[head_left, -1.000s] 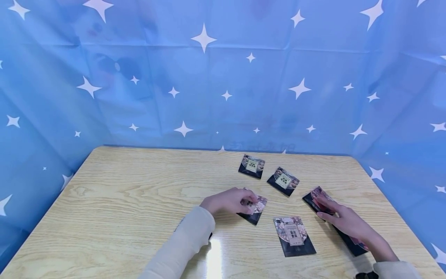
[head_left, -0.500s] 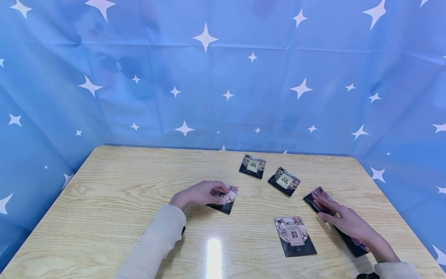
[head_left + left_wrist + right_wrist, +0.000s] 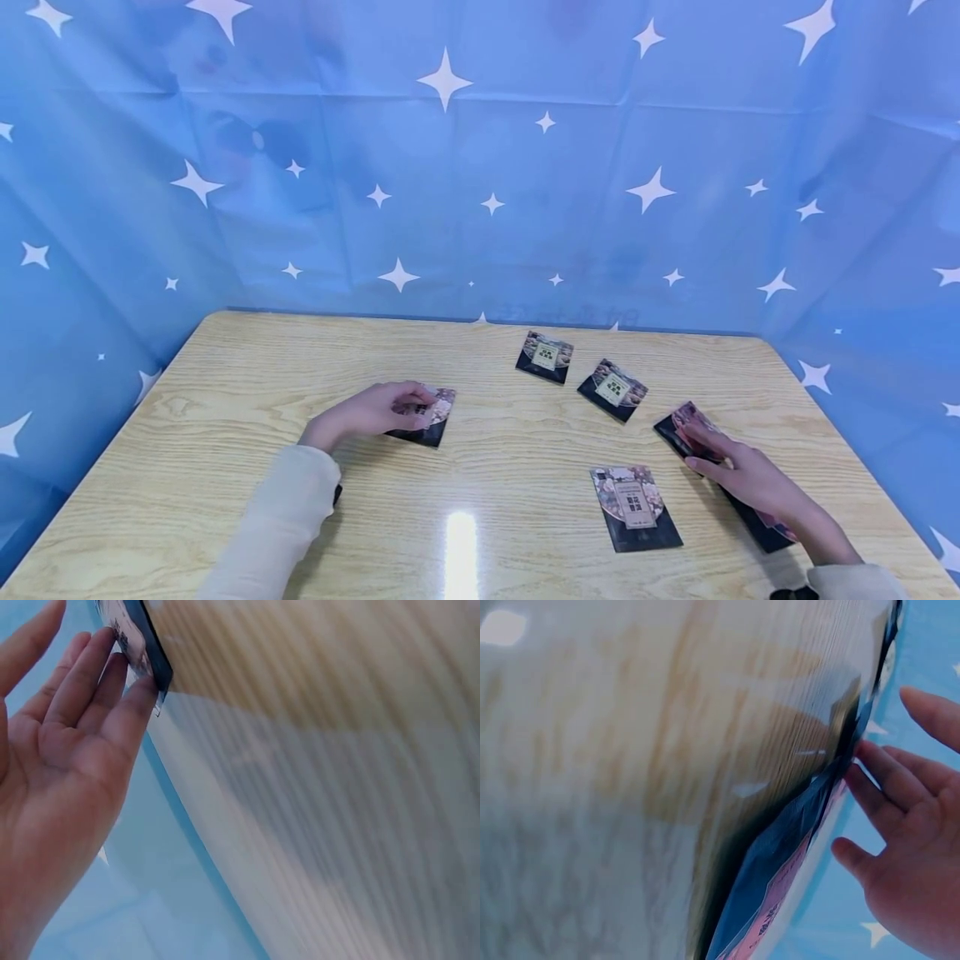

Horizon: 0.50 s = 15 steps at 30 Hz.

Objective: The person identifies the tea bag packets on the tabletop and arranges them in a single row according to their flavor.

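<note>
1. Head view: wood-grain tabletop [image 3: 225, 533] bearing six flat packets, lettered A to F; places are given from packet A [image 3: 636, 508], which shows a dark base, a floral print and a pink label.

2. Packet B [image 3: 442, 408], also floral above and dark below, lies to the left of packet A and farther back. The left hand [image 3: 375, 408] reaches across it, fingers and thumb spaced apart, fingertips resting on its face.

3. Packet C [image 3: 667, 432], dark with a reddish face, lies behind packet A and to its right. The right hand [image 3: 750, 479] rests its fingertips on it, thumb held apart from the fingers.

4. Packet D [image 3: 757, 523], just to the right of packet A, is partly covered by the right hand and forearm.

5. Packets E [image 3: 545, 357] and F [image 3: 612, 390], both green-labelled, lie behind packet A, well apart from it; E is the farther back and the more to the left.

6. Blue curtain [image 3: 487, 158] with white stars, hanging beyond packet A and the table's far edge.
</note>
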### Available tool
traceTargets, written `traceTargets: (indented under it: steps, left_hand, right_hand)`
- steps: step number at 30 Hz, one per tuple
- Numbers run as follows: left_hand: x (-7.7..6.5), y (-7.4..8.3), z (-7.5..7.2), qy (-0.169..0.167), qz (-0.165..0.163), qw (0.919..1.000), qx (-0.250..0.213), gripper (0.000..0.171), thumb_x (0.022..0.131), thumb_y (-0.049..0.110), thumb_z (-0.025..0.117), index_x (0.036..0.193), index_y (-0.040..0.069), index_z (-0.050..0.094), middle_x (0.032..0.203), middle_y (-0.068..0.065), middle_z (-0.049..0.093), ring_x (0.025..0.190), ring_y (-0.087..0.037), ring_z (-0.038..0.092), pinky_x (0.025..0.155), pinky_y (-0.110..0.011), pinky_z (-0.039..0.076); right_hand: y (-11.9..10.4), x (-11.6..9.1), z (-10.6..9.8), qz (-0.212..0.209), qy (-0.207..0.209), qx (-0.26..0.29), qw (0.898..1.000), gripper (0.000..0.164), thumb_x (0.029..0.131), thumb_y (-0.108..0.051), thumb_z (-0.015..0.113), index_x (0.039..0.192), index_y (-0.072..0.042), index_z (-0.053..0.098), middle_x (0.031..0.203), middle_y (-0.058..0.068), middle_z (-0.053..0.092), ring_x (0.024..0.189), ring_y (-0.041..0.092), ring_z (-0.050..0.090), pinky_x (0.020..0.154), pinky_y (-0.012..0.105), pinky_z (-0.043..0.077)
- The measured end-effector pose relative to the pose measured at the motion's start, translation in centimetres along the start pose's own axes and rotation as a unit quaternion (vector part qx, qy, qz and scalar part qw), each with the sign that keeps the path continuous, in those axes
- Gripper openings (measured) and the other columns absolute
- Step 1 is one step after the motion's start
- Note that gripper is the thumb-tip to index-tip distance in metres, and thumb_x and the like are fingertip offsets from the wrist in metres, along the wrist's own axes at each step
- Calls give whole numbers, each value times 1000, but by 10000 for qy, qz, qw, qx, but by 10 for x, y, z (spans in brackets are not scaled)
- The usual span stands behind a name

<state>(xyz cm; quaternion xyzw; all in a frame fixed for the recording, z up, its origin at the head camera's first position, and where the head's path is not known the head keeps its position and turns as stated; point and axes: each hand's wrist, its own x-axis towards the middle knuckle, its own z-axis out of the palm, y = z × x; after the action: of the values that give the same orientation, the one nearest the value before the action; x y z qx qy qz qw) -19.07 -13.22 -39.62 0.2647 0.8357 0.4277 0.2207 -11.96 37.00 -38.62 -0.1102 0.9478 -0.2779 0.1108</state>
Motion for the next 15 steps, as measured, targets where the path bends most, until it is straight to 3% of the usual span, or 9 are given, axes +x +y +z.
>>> traceTargets:
  steps: [15]
  left_hand:
    - [-52,-32,-36,377,-401,9982,-233,45,91,22,58,128,-1,46,133,-24,41,124,-40,36,96,-51,34]
  right_hand:
    - [1,-1,1,27,-5,21,10000,59,95,-31,50,138,5,32,136,34,31,116,52,37,81,58,40]
